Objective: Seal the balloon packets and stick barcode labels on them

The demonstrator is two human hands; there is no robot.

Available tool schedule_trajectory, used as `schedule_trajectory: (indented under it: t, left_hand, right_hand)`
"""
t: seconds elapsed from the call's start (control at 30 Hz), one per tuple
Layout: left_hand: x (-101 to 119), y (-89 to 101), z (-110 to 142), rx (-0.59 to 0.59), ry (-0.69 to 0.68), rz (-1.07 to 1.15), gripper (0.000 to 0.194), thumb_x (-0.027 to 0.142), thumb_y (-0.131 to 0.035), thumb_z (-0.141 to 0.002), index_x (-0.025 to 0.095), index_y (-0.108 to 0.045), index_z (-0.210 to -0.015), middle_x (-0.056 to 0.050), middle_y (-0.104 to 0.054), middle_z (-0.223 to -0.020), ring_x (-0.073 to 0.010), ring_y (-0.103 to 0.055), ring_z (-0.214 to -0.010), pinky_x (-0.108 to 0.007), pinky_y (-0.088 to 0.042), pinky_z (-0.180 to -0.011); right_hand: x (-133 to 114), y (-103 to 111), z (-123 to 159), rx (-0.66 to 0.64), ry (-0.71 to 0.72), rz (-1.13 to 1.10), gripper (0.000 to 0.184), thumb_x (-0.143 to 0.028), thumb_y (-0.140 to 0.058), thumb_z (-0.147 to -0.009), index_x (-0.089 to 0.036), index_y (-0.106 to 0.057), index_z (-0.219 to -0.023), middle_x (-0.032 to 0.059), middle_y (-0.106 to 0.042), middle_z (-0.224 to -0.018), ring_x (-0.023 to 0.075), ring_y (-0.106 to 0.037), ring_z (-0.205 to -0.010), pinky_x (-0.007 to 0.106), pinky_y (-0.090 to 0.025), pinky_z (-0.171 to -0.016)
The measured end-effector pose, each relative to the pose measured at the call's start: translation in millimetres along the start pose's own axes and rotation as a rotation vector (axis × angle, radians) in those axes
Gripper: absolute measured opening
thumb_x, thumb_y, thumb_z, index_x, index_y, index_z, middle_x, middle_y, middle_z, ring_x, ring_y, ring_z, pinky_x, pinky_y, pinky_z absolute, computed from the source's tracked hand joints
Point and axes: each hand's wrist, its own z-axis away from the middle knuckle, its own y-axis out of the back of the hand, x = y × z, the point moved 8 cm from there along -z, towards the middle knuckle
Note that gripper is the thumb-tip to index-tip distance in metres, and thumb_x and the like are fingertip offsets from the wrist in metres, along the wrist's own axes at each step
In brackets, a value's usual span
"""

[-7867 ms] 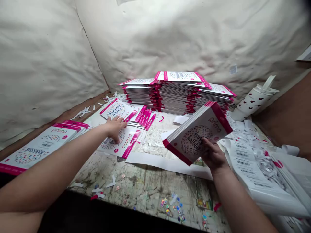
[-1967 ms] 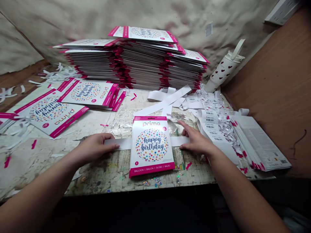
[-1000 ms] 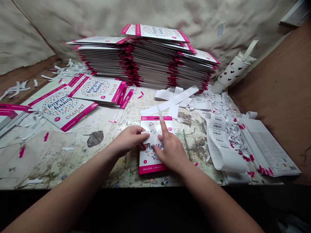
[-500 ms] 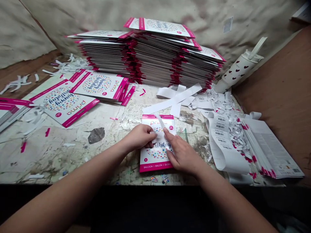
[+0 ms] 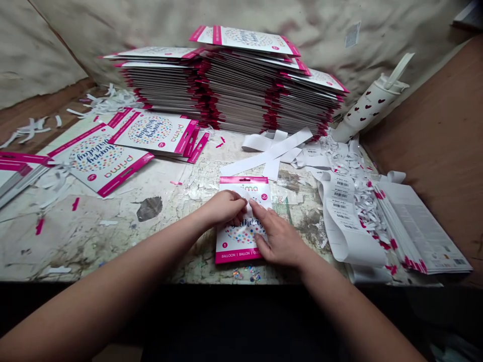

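Through the head camera, I have one balloon packet (image 5: 241,237) lying flat near the front edge of the worktop (image 5: 181,198), roughly in the middle of my view. Its long axis runs away from the person, nearly straight, leaning only slightly. The header with the hang slot points to the far side, and the band reading "BALLOON | BALLON" lies at the near end, so I read the print upright. The front is white, with pink bands at both ends, dark script lettering and a round spread of coloured dots, partly covered by the hands.

The left hand (image 5: 229,207) lies over the packet's left half with its fingers curled in; I can't tell whether it pinches anything. The right hand (image 5: 283,240) is spread, thumb apart from the index finger, its fingertips on the packet's right side.

Beyond it I see crossed white paper strips (image 5: 277,153) and tall stacks of packets (image 5: 241,95). A curled strip of barcode labels (image 5: 341,221) is off to the right, and loose packets (image 5: 153,131) lie to the left.
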Motion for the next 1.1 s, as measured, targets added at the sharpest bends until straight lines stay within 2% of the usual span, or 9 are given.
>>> schedule_trajectory:
  t: [0.13,0.2,0.3,0.4,0.53,0.63,0.77,0.93,1.1]
  left_hand:
    - [6,6.0,7,0.027,-0.043,-0.076,0.022,0.028,-0.047,-0.071,0.014,-0.06,-0.059,-0.005,-0.059,-0.05,-0.0172,-0.055,-0.043,-0.028,-0.043,-0.044]
    - [9,6.9,17,0.053,-0.109,-0.127,0.02,0.025,-0.049,-0.07,0.014,-0.064,-0.068,-0.007,-0.064,-0.064,-0.0212,-0.061,-0.06,-0.032,-0.049,-0.057]
    - [17,7.2,47,0.308,-0.39,-0.374,0.03,0.024,-0.046,-0.078,0.015,-0.066,-0.098,-0.013,-0.063,-0.106,-0.0267,-0.057,-0.102,-0.039,-0.044,-0.09]
    - [10,-15.2,76,0.54,-0.556,-0.745,0.047,0.032,-0.04,-0.086,0.008,-0.052,-0.124,-0.021,-0.043,-0.135,-0.0329,-0.035,-0.128,-0.049,-0.032,-0.102]
    - [-11,-42.9,76,0.473,-0.465,-0.951,0.056,0.043,-0.041,-0.087,0.014,-0.042,-0.134,-0.022,-0.032,-0.143,-0.0376,-0.026,-0.133,-0.054,-0.029,-0.102]
    - [-10,-42.9,76,0.465,-0.467,-0.95,0.053,0.045,-0.041,-0.087,0.021,-0.042,-0.135,-0.02,-0.031,-0.144,-0.0377,-0.025,-0.133,-0.054,-0.029,-0.103]
    - [-5,-37.9,78,0.502,-0.519,-0.898,0.055,0.044,-0.046,-0.085,0.019,-0.044,-0.134,-0.021,-0.019,-0.148,-0.0391,-0.026,-0.132,-0.052,-0.031,-0.102]
    - [-3,-37.7,82,0.545,-0.559,-0.87,0.05,0.04,-0.047,-0.085,0.018,-0.049,-0.13,-0.017,-0.003,-0.151,-0.0401,-0.027,-0.131,-0.051,-0.032,-0.103]
    - [-4,-41.9,78,0.439,-0.525,-0.963,0.053,0.042,-0.042,-0.087,0.015,-0.046,-0.132,-0.017,-0.033,-0.144,-0.042,-0.025,-0.132,-0.055,-0.031,-0.102]
  right_hand:
    - [-4,-2,3,0.042,0.06,0.023,0.077,-0.014,-0.045,-0.079,-0.022,-0.007,-0.146,0.0086,-0.032,-0.146,0.0242,-0.033,-0.132,0.047,-0.033,-0.106]
    - [-2,-5,3,0.032,0.049,0.016,0.076,-0.015,-0.044,-0.081,-0.021,-0.005,-0.146,0.0092,-0.039,-0.142,0.0236,-0.036,-0.13,0.048,-0.031,-0.107]
    - [0,-6,4,0.04,0.032,-0.023,0.075,-0.016,-0.044,-0.082,-0.019,-0.004,-0.146,0.0112,-0.04,-0.141,0.0219,-0.041,-0.127,0.046,-0.031,-0.107]
    - [0,-2,5,0.054,0.039,-0.097,0.077,-0.014,-0.046,-0.082,-0.023,-0.005,-0.146,0.0101,-0.041,-0.14,0.0214,-0.045,-0.123,0.047,-0.031,-0.106]
    - [16,24,-2,0.19,-0.089,-0.448,0.069,-0.019,-0.059,-0.076,-0.028,-0.03,-0.138,0.0075,-0.041,-0.14,0.0208,-0.051,-0.116,0.04,-0.044,-0.095]
    - [45,44,-8,0.447,-0.306,-0.819,0.031,-0.03,-0.065,-0.073,-0.022,-0.057,-0.102,0.007,-0.061,-0.112,0.0136,-0.062,-0.081,0.026,-0.052,-0.067]
    - [61,10,-21,0.265,-0.622,-1.194,0.032,-0.04,-0.073,-0.061,-0.017,-0.052,-0.069,-0.0065,-0.053,-0.051,0.0035,-0.038,-0.033,0.016,-0.027,-0.03]
    - [63,-13,-25,0.191,-0.749,-1.08,0.039,-0.047,-0.073,-0.056,-0.019,-0.048,-0.067,-0.0101,-0.043,-0.038,0.0047,-0.033,-0.028,0.017,-0.02,-0.028]
    - [62,-3,-24,0.202,-0.743,-0.861,0.032,-0.042,-0.073,-0.059,-0.018,-0.054,-0.069,-0.0058,-0.05,-0.043,0.0096,-0.044,-0.036,0.022,-0.033,-0.037]
